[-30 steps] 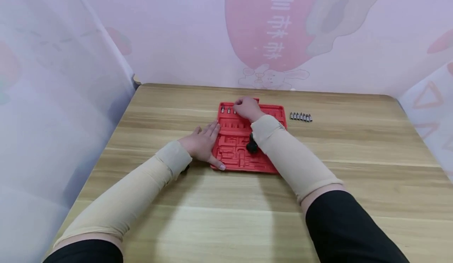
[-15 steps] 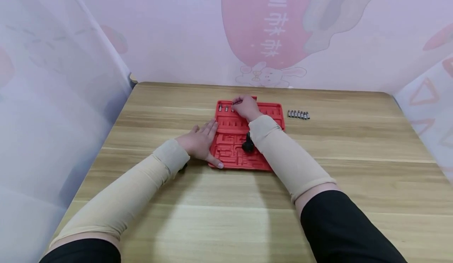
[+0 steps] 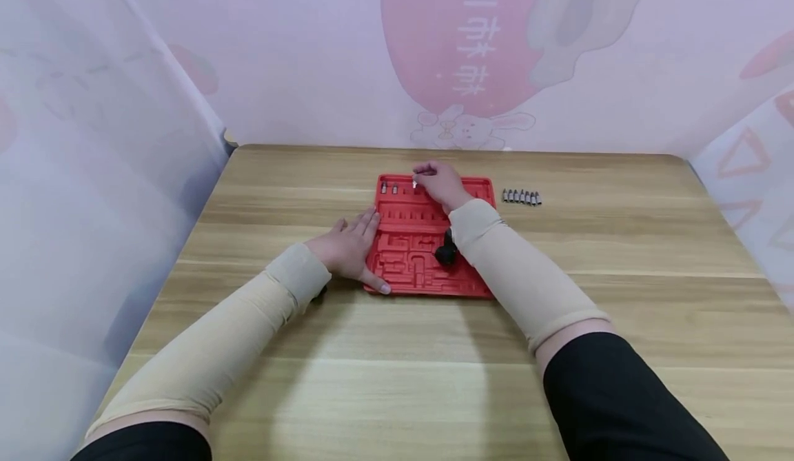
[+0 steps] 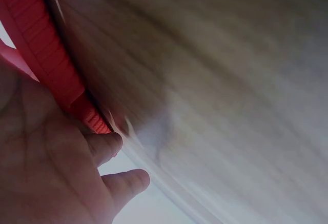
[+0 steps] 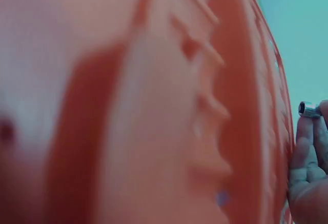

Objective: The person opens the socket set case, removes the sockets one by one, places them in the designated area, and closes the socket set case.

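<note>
A red plastic socket-set case (image 3: 406,206) lies open on the wooden table, its moulded slots facing up. My left hand (image 3: 346,249) rests against its left edge with straight fingers, thumb at the front corner. Over the top row of slots, my right hand (image 3: 443,184) pinches a small silver socket (image 3: 415,183) between thumb and fingertips. The right wrist view shows this socket (image 5: 309,109) with its hollow end outward, above the case rim. Two more sockets (image 3: 389,188) sit in the slots at the case's upper left. My right forearm hides part of the case's right side.
Right of the case, several similar small metal pieces (image 3: 521,198) stand in a row on the table (image 3: 620,240). A printed cloth (image 3: 310,54) hangs behind the table's back edge. A black wrist camera (image 3: 445,253) hangs under my right wrist, over the case.
My right hand has moved slightly right, away from the two seated sockets, and the socket in its fingertips now shows clearly. My left hand stays at the case's edge.
</note>
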`<action>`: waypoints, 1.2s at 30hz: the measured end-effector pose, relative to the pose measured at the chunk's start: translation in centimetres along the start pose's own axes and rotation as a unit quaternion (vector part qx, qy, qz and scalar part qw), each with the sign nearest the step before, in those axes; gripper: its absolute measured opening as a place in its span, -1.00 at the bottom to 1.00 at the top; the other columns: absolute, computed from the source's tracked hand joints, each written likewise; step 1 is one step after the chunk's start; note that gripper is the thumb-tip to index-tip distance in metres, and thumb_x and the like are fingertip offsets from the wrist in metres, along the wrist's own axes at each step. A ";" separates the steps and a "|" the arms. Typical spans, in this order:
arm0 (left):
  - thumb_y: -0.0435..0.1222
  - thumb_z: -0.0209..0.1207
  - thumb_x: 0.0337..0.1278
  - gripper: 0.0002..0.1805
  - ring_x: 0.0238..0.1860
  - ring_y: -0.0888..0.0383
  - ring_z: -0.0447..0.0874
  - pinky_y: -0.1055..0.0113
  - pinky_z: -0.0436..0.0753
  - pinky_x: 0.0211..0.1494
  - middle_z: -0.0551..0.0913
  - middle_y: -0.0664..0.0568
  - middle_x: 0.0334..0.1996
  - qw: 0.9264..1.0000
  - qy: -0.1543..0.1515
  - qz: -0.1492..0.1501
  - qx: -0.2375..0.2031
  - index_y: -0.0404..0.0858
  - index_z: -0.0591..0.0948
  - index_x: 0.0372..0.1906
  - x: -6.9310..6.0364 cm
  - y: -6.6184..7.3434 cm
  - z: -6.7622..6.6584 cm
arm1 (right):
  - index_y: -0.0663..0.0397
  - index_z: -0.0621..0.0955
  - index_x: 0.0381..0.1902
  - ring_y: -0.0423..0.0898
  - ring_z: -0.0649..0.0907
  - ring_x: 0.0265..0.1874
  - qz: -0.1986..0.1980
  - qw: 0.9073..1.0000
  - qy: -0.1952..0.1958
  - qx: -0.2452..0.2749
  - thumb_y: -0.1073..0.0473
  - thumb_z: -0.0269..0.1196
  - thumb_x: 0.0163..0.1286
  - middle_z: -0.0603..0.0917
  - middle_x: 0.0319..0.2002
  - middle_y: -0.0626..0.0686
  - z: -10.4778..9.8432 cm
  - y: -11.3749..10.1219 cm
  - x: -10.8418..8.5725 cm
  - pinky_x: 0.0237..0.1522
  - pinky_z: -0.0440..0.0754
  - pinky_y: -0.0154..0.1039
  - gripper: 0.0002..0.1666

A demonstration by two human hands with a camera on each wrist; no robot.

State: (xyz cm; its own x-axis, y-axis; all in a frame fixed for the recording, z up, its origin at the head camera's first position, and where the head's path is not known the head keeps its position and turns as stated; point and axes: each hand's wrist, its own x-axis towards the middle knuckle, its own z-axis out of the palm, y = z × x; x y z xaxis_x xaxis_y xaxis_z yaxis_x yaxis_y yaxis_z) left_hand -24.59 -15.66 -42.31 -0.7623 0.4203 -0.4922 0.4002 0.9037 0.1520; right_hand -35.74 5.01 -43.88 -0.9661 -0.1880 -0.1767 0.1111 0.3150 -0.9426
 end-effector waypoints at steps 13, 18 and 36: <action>0.50 0.30 -0.11 0.60 0.63 -0.15 -0.48 -0.22 -0.22 0.59 -0.48 -0.27 0.63 1.000 -0.005 -0.001 -0.002 -0.43 -0.34 0.62 -0.4 -0.2 0.4 | 0.38 0.50 0.30 -0.12 0.54 -0.32 0.035 0.994 -0.040 0.095 0.28 0.16 0.59 0.61 -0.13 0.04 -5.1 0.8 -0.1 -0.21 0.57 -0.29 -0.58; 0.49 0.32 -0.11 0.60 0.63 -0.16 -0.46 -0.22 -0.21 0.59 -0.48 -0.28 0.62 1.000 -0.003 0.001 -0.001 -0.45 -0.33 0.61 -0.4 -0.2 0.3 | 0.43 0.49 0.26 -0.17 0.56 -0.40 0.037 0.989 -0.049 0.134 0.32 0.15 0.59 0.67 -0.24 0.00 -7.6 1.1 -0.5 -0.30 0.58 -0.35 -0.62; 0.49 0.32 -0.12 0.62 0.63 -0.17 -0.45 -0.23 -0.19 0.59 -0.48 -0.28 0.62 1.000 -0.001 -0.002 -0.007 -0.44 -0.35 0.61 -0.4 -0.6 0.4 | 0.27 0.49 0.06 -0.23 0.68 -0.25 0.052 0.983 -0.052 0.167 0.37 0.13 0.59 0.70 -0.25 -0.06 -15.7 4.2 -2.3 -0.12 0.65 -0.39 -0.84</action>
State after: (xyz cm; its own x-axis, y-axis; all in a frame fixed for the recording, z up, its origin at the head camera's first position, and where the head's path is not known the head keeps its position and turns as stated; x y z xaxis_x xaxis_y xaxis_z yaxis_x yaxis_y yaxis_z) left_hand -24.32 -16.45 -42.50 -0.7626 0.4173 -0.4943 0.3908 0.9061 0.1620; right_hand -36.69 21.41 -42.96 -0.9190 -0.2697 -0.2877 0.2939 0.0183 -0.9557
